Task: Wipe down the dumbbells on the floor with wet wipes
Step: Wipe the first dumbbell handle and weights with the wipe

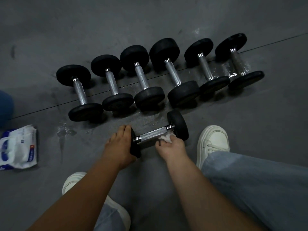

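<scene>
Now, left hand (120,144): clasps left head of dumbbell (150,135).
Right hand (171,145): pinches wipe (166,136) against its bar.
Roll risk: loosened clasp, wet floor (146,121); dumbbell may roll into row (141,75) beyond it.

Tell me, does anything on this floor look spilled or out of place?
Wet patches glisten on the floor near the wipes pack and by the rightmost dumbbell. One dumbbell lies crosswise outside the row, only because the right hand is wiping it.

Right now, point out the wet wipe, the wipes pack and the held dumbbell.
wet wipe (166,136): head view, crumpled white part.
wipes pack (18,147): head view, white front.
held dumbbell (151,134): head view, middle of handle.
</scene>
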### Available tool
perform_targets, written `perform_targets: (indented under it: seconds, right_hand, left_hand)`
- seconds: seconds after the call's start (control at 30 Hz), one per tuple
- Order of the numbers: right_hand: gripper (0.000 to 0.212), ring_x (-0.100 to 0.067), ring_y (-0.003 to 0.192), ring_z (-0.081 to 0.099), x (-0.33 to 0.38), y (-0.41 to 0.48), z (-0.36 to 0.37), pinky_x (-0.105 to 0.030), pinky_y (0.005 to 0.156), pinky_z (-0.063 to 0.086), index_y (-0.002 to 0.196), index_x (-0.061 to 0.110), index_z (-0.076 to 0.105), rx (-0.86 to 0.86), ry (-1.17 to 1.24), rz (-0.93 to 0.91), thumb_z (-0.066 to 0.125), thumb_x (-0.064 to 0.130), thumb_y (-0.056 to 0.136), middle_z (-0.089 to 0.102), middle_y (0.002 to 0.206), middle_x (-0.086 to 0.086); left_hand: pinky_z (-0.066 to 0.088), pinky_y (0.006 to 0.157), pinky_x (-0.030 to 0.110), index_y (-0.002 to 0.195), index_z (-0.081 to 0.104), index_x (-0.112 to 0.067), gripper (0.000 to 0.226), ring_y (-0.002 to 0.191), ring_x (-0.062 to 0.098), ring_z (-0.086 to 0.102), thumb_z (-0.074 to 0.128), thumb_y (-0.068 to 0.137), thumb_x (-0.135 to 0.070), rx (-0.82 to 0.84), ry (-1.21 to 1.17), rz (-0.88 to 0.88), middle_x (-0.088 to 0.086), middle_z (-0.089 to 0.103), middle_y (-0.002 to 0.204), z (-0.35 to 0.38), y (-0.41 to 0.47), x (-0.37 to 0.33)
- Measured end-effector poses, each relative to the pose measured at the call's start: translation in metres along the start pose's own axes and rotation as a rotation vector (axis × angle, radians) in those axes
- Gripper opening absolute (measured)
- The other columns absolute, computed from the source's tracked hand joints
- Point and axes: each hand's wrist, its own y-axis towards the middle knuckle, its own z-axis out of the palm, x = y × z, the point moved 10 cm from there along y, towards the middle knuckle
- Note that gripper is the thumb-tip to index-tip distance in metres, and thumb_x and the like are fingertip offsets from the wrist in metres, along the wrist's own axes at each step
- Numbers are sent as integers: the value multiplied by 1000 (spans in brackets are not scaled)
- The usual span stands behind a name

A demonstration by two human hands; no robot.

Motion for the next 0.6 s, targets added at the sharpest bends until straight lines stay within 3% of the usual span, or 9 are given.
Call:
perform_targets:
  seconds: [0.07,0.17,0.23,0.3,0.4,0.53,0.6]
  right_hand:
    - [25,-15,101,55,1,-1,4,-30,92,37,89,18,56,-5,-11,-17,33,16,100,57,105,1]
    - [28,-20,123,49,-2,-12,2,-31,105,32,120,17,55,3,-38,-53,34,16,102,52,130,-9]
    - [25,-18,102,57,2,-9,7,-27,95,37,99,18,57,-2,-77,-81,32,13,99,51,130,-17]
    - [24,-15,88,54,3,-9,12,-27,90,37,87,18,53,-12,-89,-81,33,11,98,55,116,-9]
    - [22,-19,107,54,0,-6,4,-32,101,35,106,18,57,-3,-56,-119,37,13,100,56,110,-3]
    - [23,-17,94,53,5,-8,10,-29,94,35,84,18,53,-2,-95,-85,36,13,98,56,89,-2]
    - [21,-17,95,52,5,-16,9,-30,99,35,90,16,54,-3,-76,-108,36,11,99,55,88,-3]
  left_hand:
    - [35,107,41,154,9,-19,120,135,28,34,85,63,-40,1,-9,-5,1,13,158,1,0,1]
    - [34,108,41,154,9,-19,121,137,28,32,86,63,-40,7,-16,-6,1,12,159,0,2,2]
    - [34,108,41,154,10,-18,120,137,29,33,86,63,-39,8,-16,-8,2,13,158,0,1,1]
    - [33,108,41,154,10,-18,120,137,29,32,86,64,-39,0,-23,-13,2,14,158,1,-1,1]
    - [32,109,41,154,9,-19,121,138,29,31,86,63,-39,4,-26,-11,2,13,159,2,2,2]
    - [32,110,40,155,7,-19,123,139,29,30,86,63,-41,14,-18,-12,3,11,159,3,1,2]
    - [33,110,40,155,7,-19,123,138,29,30,86,62,-40,1,-31,-15,2,12,159,2,2,3]
